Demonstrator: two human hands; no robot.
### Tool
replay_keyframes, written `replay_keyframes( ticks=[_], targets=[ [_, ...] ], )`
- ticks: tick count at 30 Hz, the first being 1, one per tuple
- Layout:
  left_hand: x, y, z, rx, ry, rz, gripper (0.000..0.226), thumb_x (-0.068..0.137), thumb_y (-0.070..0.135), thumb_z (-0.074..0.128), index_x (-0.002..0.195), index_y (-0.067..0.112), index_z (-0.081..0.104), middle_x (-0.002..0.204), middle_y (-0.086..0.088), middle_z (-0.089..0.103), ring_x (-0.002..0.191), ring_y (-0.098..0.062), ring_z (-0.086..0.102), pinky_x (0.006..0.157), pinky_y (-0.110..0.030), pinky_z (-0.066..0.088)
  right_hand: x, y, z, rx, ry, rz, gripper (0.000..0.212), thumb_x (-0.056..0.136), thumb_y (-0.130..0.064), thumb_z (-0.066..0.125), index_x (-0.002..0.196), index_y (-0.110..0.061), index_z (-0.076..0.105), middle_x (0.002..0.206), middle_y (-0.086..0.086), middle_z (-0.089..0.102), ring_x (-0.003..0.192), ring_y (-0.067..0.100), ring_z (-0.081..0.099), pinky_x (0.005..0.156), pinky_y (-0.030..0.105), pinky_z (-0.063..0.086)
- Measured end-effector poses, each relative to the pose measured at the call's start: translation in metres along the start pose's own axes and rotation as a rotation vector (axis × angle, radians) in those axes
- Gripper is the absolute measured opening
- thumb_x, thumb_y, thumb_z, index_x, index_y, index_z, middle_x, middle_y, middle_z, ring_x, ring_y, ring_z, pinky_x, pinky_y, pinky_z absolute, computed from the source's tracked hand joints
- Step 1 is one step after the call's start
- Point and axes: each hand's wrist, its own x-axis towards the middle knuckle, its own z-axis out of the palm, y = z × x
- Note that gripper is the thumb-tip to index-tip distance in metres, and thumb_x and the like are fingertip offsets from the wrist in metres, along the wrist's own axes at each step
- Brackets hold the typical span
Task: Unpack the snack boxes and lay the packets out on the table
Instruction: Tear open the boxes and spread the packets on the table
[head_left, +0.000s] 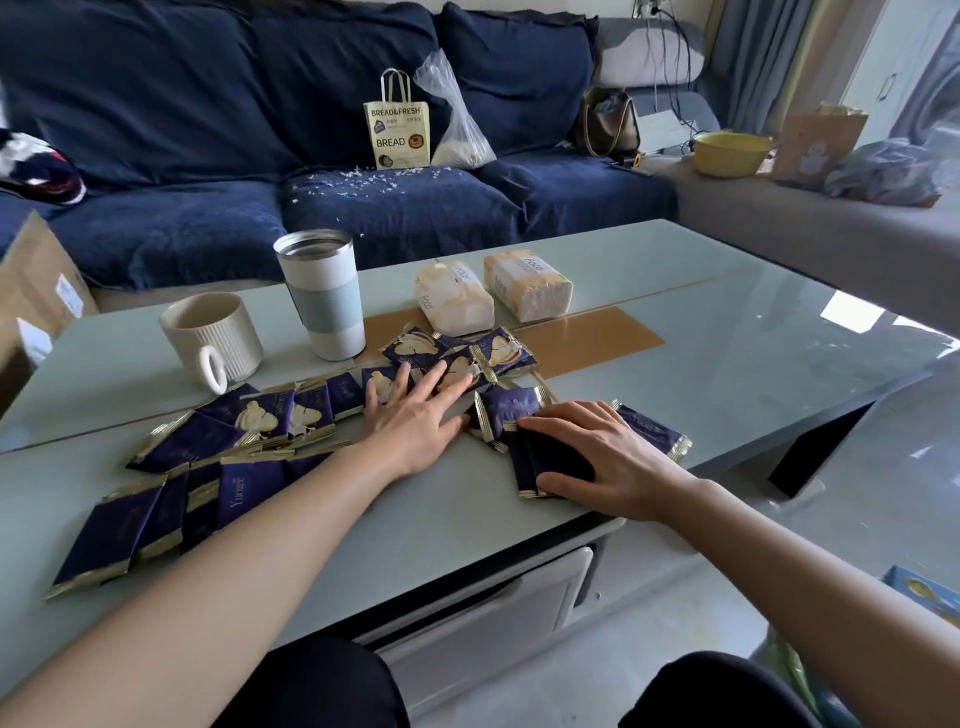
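Observation:
Several dark blue snack packets with gold edges lie spread over the pale glass table (675, 332). One row of packets (171, 483) runs from the front left toward the middle, and a small heap of packets (498, 351) lies further back. My left hand (415, 415) lies flat with straight fingers across packets near the middle. My right hand (597, 457) rests palm down on a few overlapping packets (535, 462) near the front edge, its fingers spread over them. No snack box is on the table.
A ribbed cream mug (213, 338) and a white tumbler (324, 296) stand behind the left row. Two tissue packs (452, 299) (527, 286) lie at the back. A blue sofa holds a paper bread bag (397, 127). A cardboard box (36, 280) is at the left.

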Motion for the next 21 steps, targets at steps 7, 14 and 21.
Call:
replay_keyframes(
  ticks=[7,14,21],
  targets=[
    [-0.026,0.009,0.002,-0.023,0.124,0.322,0.051,0.099,0.040,0.046,0.144,0.017,0.043,0.163,0.008,0.009,0.150,-0.012,-0.006,0.121,-0.045,0.002,0.004,0.002,0.006,-0.019,0.042,0.048,0.063,0.092,-0.069,0.032,0.146,-0.036,0.037,0.149,-0.009,0.042,0.140,0.013,0.032,0.110,0.048,0.030],
    [-0.074,0.006,-0.009,-0.061,0.122,0.258,0.062,0.089,0.067,0.036,0.125,0.018,0.048,0.132,0.001,0.058,0.123,-0.019,0.053,0.097,-0.036,0.046,0.016,-0.014,0.005,0.055,-0.073,-0.043,0.060,0.092,-0.068,0.034,0.146,-0.043,0.033,0.152,-0.013,0.040,0.144,0.013,0.029,0.115,0.050,0.025],
    [-0.076,0.009,-0.009,0.078,0.177,0.134,0.064,0.091,0.064,0.039,0.138,0.020,0.039,0.126,-0.001,0.050,0.120,-0.021,0.049,0.097,-0.034,0.044,0.029,-0.027,0.008,-0.112,0.180,-0.065,0.051,0.091,-0.026,0.051,0.142,-0.022,0.045,0.149,0.002,0.045,0.145,0.025,0.029,0.121,0.044,0.020]
  ],
)
